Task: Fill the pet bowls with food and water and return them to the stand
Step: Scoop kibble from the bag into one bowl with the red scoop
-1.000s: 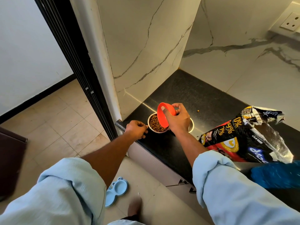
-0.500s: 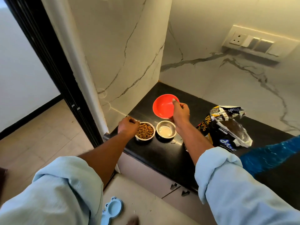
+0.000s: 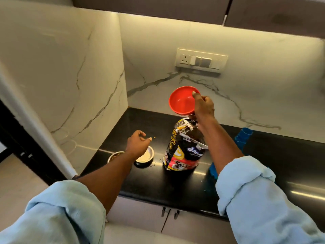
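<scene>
Moved: right hand and red bowl are up off the steel bowls and now over the bag mouth. Left hand has left the kibble bowl's rim and hangs above the pair.
Right hand: thumb hooked over the red bowl's rim, fingers curled round its far side. Bowl is tipped, mouth toward the camera, inside bare.
Left hand: fingers loosely curled, nothing in them. It is over the empty bowl; contact can't be confirmed.
Hidden: kibble bowl is mostly under the left forearm; only a left arc of rim and a patch of brown kibble show. The left wrist covers part of the empty steel bowl. Whether the two bowls touch is hidden by the arm. Blue plastic item is split by the right forearm, shape not readable.
Loose bit: brown speck just off the left fingertips; can't tell if it lies on the worktop or is in the air.
Bag: food bag stands upright just right of the empty bowl, a gap between them. Top is torn open and crumpled, directly under the red bowl. Contents not visible.
Worktop: black worktop; both bowls sit at its left end, near the side wall. Bare surface shows from the bowls to the back wall, and in front of the bag up to the front edge.
Edges: cabinet doors run under the front edge. Switch panel sits on the back wall, well above the red bowl. Both sleeves are cut off at the bottom of frame.
</scene>
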### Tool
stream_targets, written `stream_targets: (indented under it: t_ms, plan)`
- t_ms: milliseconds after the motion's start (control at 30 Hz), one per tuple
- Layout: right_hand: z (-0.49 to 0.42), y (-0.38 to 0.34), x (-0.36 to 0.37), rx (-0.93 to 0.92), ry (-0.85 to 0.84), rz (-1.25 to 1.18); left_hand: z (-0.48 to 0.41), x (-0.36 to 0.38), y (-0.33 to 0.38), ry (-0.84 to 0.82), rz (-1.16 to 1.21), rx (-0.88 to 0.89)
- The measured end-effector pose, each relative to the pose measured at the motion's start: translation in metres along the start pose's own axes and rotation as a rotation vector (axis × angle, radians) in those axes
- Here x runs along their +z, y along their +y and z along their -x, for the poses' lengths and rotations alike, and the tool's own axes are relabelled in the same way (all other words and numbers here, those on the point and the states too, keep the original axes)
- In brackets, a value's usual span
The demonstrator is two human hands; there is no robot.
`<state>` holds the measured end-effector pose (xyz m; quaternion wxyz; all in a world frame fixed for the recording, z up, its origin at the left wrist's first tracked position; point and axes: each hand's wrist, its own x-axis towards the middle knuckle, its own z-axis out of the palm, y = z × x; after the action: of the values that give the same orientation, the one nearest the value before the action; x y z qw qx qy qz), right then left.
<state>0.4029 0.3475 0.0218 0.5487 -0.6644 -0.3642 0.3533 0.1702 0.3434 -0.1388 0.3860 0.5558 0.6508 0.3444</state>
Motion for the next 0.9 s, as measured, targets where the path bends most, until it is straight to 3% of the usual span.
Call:
stream_targets:
  t_ms: [100, 200, 367, 500, 733, 800, 900]
  plan:
    - [-0.012, 0.012, -0.036, -0.095, 0.106, 0.310, 0.002, 0.025, 0.008, -0.088, -0.008, 0.033]
    - [-0.014, 0.032, -0.051, -0.095, 0.075, 0.607, 0.006, 0.045, 0.014, -0.220, -0.019, 0.037]
    - [-0.008, 0.067, -0.054, -0.097, 0.040, 0.766, 0.008, 0.062, 0.022, -0.371, -0.108, 0.086]
    - [-0.009, 0.079, -0.057, -0.034, 0.063, 0.455, 0.007, 0.063, 0.028, -0.389, -0.126, 0.108]
    - [-0.009, 0.149, -0.065, 0.523, 0.167, -0.191, 0.007, 0.068, 0.017, -0.445, -0.128, 0.116]
    - [-0.001, 0.177, -0.059, 0.544, 0.122, -0.250, 0.006, 0.071, 0.013, -0.456, -0.124, 0.146]
    - [0.003, 0.210, -0.053, 0.437, -0.057, -0.194, 0.001, 0.072, 0.010, -0.472, -0.109, 0.177]
